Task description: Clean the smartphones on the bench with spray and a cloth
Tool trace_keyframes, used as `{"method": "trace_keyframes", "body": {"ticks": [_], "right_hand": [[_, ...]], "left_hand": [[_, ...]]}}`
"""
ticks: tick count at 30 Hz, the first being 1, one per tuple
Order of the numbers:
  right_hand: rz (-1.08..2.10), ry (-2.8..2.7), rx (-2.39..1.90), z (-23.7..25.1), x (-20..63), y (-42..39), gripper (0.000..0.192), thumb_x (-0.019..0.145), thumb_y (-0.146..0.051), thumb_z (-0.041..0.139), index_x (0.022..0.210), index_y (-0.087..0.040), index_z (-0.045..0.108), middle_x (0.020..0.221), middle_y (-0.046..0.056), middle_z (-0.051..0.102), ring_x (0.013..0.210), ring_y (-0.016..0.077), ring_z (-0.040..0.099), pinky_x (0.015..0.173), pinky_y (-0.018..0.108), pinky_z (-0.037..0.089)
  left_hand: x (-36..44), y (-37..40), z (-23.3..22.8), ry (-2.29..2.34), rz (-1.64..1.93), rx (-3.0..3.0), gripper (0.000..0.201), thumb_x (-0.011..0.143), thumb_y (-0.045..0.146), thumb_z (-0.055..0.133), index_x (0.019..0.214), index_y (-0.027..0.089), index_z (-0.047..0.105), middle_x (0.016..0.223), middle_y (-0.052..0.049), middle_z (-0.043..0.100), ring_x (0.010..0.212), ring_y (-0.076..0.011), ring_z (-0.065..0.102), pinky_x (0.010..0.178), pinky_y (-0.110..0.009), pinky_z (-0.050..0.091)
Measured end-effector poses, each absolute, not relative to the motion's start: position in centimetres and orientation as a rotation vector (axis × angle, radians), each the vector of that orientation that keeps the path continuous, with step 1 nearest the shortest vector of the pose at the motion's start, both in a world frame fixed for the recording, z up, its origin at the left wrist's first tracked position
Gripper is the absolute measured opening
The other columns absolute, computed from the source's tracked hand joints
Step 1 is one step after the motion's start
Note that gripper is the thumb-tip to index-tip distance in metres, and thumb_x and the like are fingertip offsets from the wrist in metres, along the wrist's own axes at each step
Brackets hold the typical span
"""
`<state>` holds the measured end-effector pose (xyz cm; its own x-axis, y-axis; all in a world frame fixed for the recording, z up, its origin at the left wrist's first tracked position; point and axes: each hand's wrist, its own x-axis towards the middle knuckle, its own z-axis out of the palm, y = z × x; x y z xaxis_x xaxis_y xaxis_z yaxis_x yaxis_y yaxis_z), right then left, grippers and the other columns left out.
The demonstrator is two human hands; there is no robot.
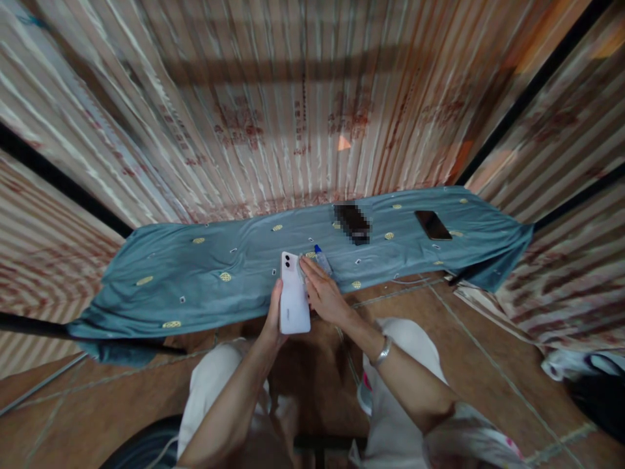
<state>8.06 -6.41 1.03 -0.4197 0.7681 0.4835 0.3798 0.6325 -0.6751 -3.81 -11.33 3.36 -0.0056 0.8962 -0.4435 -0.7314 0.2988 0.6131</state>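
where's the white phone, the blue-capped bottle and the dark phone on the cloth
white phone (294,299), head view, middle of its back
blue-capped bottle (322,259), head view, its body just below the cap
dark phone (432,225), head view, centre of its screen

- You are in a makeshift phone-repair corner, more a shed or stall than a fitted workshop.
- Corrugated metal sheeting (273,111), rust-streaked and stamped with faded red print, walls you in from 9 through 12 to 3 o'clock.
- A teal cloth (195,273) with small gold motifs covers the low worktop at 12 o'clock.
- Two dark phones (432,225) lie on it at 1 o'clock.
- Brown floor tiles (488,365) run under your knees at 6 o'clock.
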Motion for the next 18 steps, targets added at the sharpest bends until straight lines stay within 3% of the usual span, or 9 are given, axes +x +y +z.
{"method": "trace_keyframes", "body": {"ticks": [6, 11, 18], "right_hand": [[0.501, -2.105, -0.813, 1.3, 7.6, -7.8, 0.045, 0.092, -0.016, 0.031, 0.133, -0.014, 0.048, 0.134, 0.014, 0.050, 0.126, 0.0222, 0.041, 0.106, 0.045, 0.038], [0.435, -2.121, -0.732, 2.2, 7.2, -8.7, 0.046, 0.091, -0.014, 0.031, 0.134, -0.011, 0.046, 0.134, 0.014, 0.050, 0.124, 0.0229, 0.041, 0.105, 0.043, 0.039], [0.470, -2.148, -0.683, 2.7, 7.1, -9.2, 0.050, 0.090, -0.013, 0.031, 0.139, -0.016, 0.040, 0.138, 0.012, 0.045, 0.127, 0.0233, 0.038, 0.106, 0.045, 0.037]], "left_hand": [[-4.4, -11.0, 3.1, 0.854, 1.427, 0.171, 0.045, 0.086, 0.042, 0.049, 0.121, 0.014, 0.056, 0.089, -0.005, 0.072, 0.081, -0.0174, 0.068, 0.075, -0.024, 0.053], [-4.0, -10.8, 2.7, 0.793, 1.400, 0.163, 0.049, 0.088, 0.043, 0.046, 0.125, 0.011, 0.052, 0.100, -0.008, 0.070, 0.097, -0.0183, 0.065, 0.084, -0.023, 0.050], [-3.3, -11.0, 2.3, 0.809, 1.417, 0.104, 0.041, 0.094, 0.039, 0.036, 0.119, 0.014, 0.056, 0.086, -0.003, 0.070, 0.084, -0.0123, 0.067, 0.075, -0.017, 0.052]]}}
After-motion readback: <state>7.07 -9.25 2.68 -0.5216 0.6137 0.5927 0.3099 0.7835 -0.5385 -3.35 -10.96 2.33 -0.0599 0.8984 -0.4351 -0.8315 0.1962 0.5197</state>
